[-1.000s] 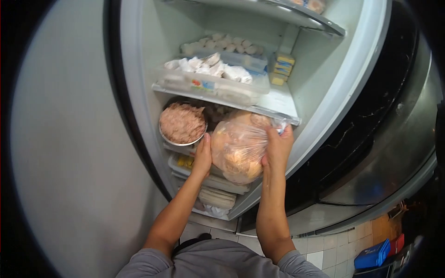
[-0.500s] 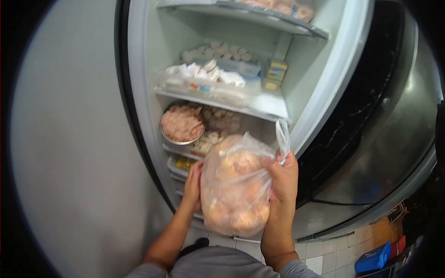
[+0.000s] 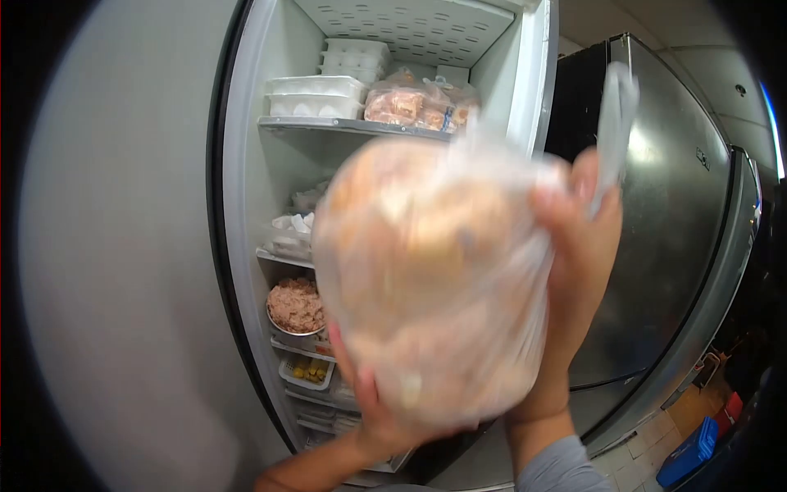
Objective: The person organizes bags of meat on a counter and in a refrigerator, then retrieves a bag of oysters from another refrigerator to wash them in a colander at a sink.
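A large clear plastic bag (image 3: 434,279), full of pale orange-pink pieces and blurred by motion, is held up in front of the open refrigerator. My left hand (image 3: 373,402) supports it from below at its lower left, with fingers against the plastic. At the upper right, my right hand (image 3: 578,221) grips the gathered top, and a twisted loop of plastic sticks up above the fingers. Behind the bag, the top shelf (image 3: 328,125) holds white trays (image 3: 316,97) and bagged pinkish pieces (image 3: 402,105).
Lower in the refrigerator are a bowl of pink minced food (image 3: 297,307) and a white basket with yellow items (image 3: 307,371). The refrigerator door (image 3: 131,246) stands at the left. Steel cabinet doors (image 3: 668,213) are at the right, with a blue bin (image 3: 689,453) on the floor.
Both hands have lifted the bag higher and closer to the camera. The view has tilted up, so the top shelf and the refrigerator's ceiling now show.
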The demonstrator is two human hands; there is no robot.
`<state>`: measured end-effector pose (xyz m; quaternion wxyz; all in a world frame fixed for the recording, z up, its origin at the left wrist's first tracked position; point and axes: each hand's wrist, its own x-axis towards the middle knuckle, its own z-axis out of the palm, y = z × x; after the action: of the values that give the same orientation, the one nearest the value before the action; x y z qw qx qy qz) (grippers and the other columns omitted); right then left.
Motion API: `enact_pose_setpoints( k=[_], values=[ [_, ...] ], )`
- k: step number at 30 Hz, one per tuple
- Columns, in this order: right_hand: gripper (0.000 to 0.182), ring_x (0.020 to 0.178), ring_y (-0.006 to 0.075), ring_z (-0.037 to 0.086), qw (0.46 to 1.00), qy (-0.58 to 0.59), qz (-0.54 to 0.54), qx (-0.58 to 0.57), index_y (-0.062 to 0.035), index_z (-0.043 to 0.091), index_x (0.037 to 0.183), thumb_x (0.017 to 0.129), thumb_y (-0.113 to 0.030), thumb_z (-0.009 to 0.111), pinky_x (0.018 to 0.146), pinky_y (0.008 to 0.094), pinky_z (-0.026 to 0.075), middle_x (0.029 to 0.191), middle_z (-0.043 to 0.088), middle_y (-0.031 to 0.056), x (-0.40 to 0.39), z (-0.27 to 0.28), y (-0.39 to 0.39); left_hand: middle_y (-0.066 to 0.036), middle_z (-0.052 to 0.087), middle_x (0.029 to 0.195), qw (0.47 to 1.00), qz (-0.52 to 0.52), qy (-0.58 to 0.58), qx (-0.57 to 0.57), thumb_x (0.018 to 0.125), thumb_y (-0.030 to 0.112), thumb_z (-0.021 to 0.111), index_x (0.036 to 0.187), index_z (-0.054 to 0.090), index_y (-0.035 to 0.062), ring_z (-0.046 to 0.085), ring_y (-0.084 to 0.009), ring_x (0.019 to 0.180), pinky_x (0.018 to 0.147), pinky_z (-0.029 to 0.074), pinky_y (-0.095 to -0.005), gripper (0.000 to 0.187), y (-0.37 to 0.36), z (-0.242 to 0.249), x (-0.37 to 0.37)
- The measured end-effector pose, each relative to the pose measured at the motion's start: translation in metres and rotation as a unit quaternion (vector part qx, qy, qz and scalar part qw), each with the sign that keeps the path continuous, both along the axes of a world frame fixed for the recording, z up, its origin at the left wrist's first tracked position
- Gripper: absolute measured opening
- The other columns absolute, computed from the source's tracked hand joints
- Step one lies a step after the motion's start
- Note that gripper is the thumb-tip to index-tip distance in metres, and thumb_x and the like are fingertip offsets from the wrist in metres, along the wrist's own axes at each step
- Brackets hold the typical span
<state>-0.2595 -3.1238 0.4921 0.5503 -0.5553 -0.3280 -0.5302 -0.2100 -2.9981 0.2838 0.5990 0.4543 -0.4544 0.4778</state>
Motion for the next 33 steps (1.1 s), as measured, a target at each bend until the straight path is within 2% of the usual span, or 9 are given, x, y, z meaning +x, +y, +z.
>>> enact_pose_setpoints(
  k=[5, 10, 12, 13, 20, 23, 25, 29, 33],
  values=[
    [0.038, 0.066, 0.0073, 0.052, 0.946, -0.098, -0.277, -0.138, -0.0022, 0.057, 0.112, 0.080, -0.018, 0.070, 0.058, 0.0239, 0.043, 0.079, 0.059, 0.0009, 0.065, 0.155, 0.001, -0.020, 0.008, 0.157, 0.990, -0.125, 0.007, -0.060, 0.055, 0.042, 0.093, 0.151, 0.009, 0.0099, 0.016, -0.0342, 0.145, 0.117, 0.022, -0.0470, 0.132, -0.017, 0.158, 0.106],
    [0.034, 0.080, 0.0204, 0.063, 0.932, -0.018, -0.204, -0.298, 0.0008, 0.063, 0.107, 0.080, -0.019, 0.069, 0.079, 0.0345, 0.052, 0.087, 0.067, 0.0149, 0.197, 0.263, -0.023, -0.015, 0.054, 0.126, 0.959, -0.268, 0.094, -0.015, 0.073, 0.000, 0.077, 0.142, 0.027, 0.0073, 0.056, -0.0280, 0.117, 0.093, 0.052, -0.0418, 0.085, -0.038, 0.306, 0.206],
    [0.050, 0.080, 0.0172, 0.062, 0.880, 0.105, -0.368, -0.283, -0.0021, 0.058, 0.121, 0.080, -0.027, 0.073, 0.070, 0.0306, 0.050, 0.087, 0.064, 0.0105, 0.194, 0.216, -0.023, -0.015, 0.058, 0.118, 0.955, -0.240, 0.169, -0.037, 0.073, 0.000, 0.078, 0.134, 0.035, 0.0047, 0.061, -0.0291, 0.105, 0.080, 0.057, -0.0438, 0.075, -0.055, 0.344, 0.245],
    [0.070, 0.105, 0.0294, 0.062, 0.782, -0.118, -0.539, -0.290, -0.0017, 0.051, 0.133, 0.078, -0.037, 0.076, 0.090, 0.0393, 0.050, 0.112, 0.062, 0.0238, 0.236, 0.204, -0.055, -0.015, 0.060, 0.114, 0.962, -0.221, 0.160, -0.029, 0.073, 0.001, 0.079, 0.134, 0.036, 0.0040, 0.064, -0.0292, 0.100, 0.076, 0.058, -0.0446, 0.075, -0.065, 0.360, 0.271],
    [0.142, 0.135, 0.0440, 0.038, 0.861, 0.130, -0.453, -0.189, 0.0018, 0.000, 0.152, 0.055, -0.053, 0.088, 0.112, 0.0396, 0.033, 0.140, 0.029, 0.0457, 0.259, 0.139, -0.063, -0.018, 0.067, 0.105, 0.947, -0.252, 0.197, -0.012, 0.076, 0.010, 0.080, 0.124, 0.052, -0.0049, 0.068, -0.0296, 0.085, 0.063, 0.056, -0.0396, 0.058, -0.077, 0.402, 0.300],
    [0.108, 0.111, 0.0412, 0.060, 0.860, 0.032, -0.489, -0.144, 0.0091, 0.032, 0.143, 0.068, -0.051, 0.081, 0.095, 0.0412, 0.048, 0.122, 0.053, 0.0392, 0.307, 0.154, -0.059, -0.019, 0.064, 0.109, 0.935, -0.300, 0.181, 0.057, 0.085, 0.009, 0.072, 0.129, 0.045, -0.0015, 0.070, -0.0314, 0.082, 0.061, 0.060, -0.0463, 0.052, -0.064, 0.414, 0.330],
    [0.041, 0.090, 0.0278, 0.064, 0.794, -0.108, -0.594, -0.068, 0.0001, 0.063, 0.114, 0.081, -0.024, 0.069, 0.087, 0.0394, 0.051, 0.093, 0.067, 0.0205, 0.370, 0.173, -0.082, -0.019, 0.065, 0.109, 0.939, -0.206, 0.266, 0.068, 0.091, 0.016, 0.065, 0.127, 0.047, -0.0035, 0.069, -0.0325, 0.085, 0.065, 0.060, -0.0465, 0.044, -0.062, 0.409, 0.326],
    [0.052, 0.101, 0.0338, 0.062, 0.759, -0.021, -0.462, -0.458, 0.0000, 0.060, 0.122, 0.081, -0.031, 0.070, 0.094, 0.0415, 0.048, 0.106, 0.066, 0.0225, 0.336, 0.215, -0.104, -0.022, 0.066, 0.106, 0.926, -0.166, 0.318, 0.119, 0.091, 0.039, 0.065, 0.125, 0.055, -0.0011, 0.066, -0.0346, 0.097, 0.075, 0.057, -0.0467, 0.054, -0.063, 0.395, 0.289],
    [0.041, 0.105, 0.0251, 0.063, -0.238, -0.381, -0.451, -0.771, 0.0000, 0.062, 0.120, 0.094, -0.028, 0.047, 0.090, 0.0359, 0.051, 0.116, 0.066, 0.0146, 0.352, 0.259, -0.125, -0.022, 0.066, 0.108, 0.917, 0.158, 0.194, 0.311, 0.079, 0.057, 0.071, 0.121, 0.061, -0.0031, 0.066, -0.0346, 0.099, 0.082, 0.054, -0.0448, 0.073, -0.064, 0.392, 0.312]
  ],
)
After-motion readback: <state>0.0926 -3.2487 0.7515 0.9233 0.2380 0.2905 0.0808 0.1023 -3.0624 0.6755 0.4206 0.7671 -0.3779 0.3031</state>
